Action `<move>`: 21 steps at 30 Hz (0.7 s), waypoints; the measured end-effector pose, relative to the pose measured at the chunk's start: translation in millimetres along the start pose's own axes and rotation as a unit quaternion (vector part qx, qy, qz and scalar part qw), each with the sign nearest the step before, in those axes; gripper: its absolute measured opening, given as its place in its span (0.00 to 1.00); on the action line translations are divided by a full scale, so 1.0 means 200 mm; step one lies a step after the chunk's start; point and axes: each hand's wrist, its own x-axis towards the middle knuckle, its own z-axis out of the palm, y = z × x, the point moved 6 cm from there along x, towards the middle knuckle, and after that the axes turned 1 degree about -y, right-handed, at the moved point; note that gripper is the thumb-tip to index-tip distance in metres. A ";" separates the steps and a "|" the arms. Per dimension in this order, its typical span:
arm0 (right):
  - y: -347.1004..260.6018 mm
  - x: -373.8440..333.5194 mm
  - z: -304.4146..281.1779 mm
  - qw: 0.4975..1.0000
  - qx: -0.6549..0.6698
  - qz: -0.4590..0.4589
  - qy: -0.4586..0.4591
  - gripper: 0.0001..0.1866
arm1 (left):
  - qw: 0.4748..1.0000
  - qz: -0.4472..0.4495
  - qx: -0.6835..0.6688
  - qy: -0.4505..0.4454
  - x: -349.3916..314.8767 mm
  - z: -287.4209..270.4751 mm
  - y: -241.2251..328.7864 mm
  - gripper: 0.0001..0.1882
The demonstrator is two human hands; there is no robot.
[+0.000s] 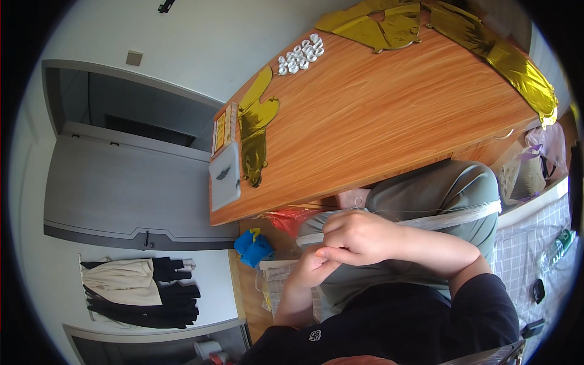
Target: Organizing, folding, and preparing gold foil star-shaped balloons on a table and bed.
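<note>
My left hand (pixel 313 266) and my right hand (pixel 353 234) meet above my lap, both with curled fingers. The right lies partly over the left, and their fingertips press together. A thin pale thread (pixel 359 202) makes a small loop above my right hand, and a fine line runs from there toward the right knee. What lies between the fingers of my left hand is hidden. Behind my hands, a bundle of whitish strands (pixel 453 217) stretches across my legs in grey-green trousers (pixel 426 185).
On the wooden table (pixel 365 109) lie gold foil sheets (pixel 380 27), a gold foil piece (pixel 254 131), several small white rolls (pixel 299 56) and a pale tray (pixel 225 176). A red bag (pixel 289 220) hangs under the edge. A bottle (pixel 556 249) lies on checked cloth.
</note>
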 end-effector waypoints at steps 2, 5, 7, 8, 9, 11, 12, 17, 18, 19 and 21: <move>0.00 0.00 0.01 1.000 0.011 0.007 -0.005 0.20 | 1.000 -0.005 -0.012 0.008 0.00 0.00 -0.01 0.08; 0.03 -0.01 0.00 0.999 0.019 0.024 -0.024 0.20 | 1.000 0.005 -0.003 -0.004 0.01 0.02 -0.01 0.08; 0.04 -0.02 0.01 0.999 0.017 0.029 -0.040 0.20 | 0.999 -0.004 -0.042 -0.003 0.02 0.01 -0.02 0.07; 0.05 -0.02 0.02 0.999 0.017 0.034 -0.034 0.19 | 0.999 -0.005 -0.042 -0.003 0.02 0.02 -0.02 0.07; 0.06 -0.03 0.02 0.999 0.018 0.038 -0.028 0.19 | 1.000 0.024 -0.011 0.003 0.03 0.03 -0.01 0.07; 0.06 -0.03 0.00 0.998 0.020 0.051 -0.035 0.19 | 0.998 0.052 0.022 0.010 0.04 0.04 0.01 0.07; 0.06 -0.02 -0.02 0.997 0.022 0.063 -0.042 0.18 | 0.996 0.026 -0.080 0.026 0.04 0.04 0.00 0.09; 0.05 -0.01 -0.17 0.997 0.031 0.054 0.036 0.17 | 0.972 0.015 -0.225 0.062 0.17 -0.06 0.03 0.16; 0.05 -0.01 -0.24 0.995 0.017 0.080 0.065 0.18 | 0.983 0.013 -0.176 0.053 0.22 -0.14 0.02 0.16; 0.03 -0.01 -0.31 0.991 0.008 0.101 0.093 0.18 | 0.991 0.009 -0.122 0.050 0.29 -0.22 0.04 0.17; 0.00 -0.03 -0.43 0.984 -0.037 0.114 0.133 0.20 | 0.989 -0.014 -0.095 0.114 0.51 -0.39 0.07 0.16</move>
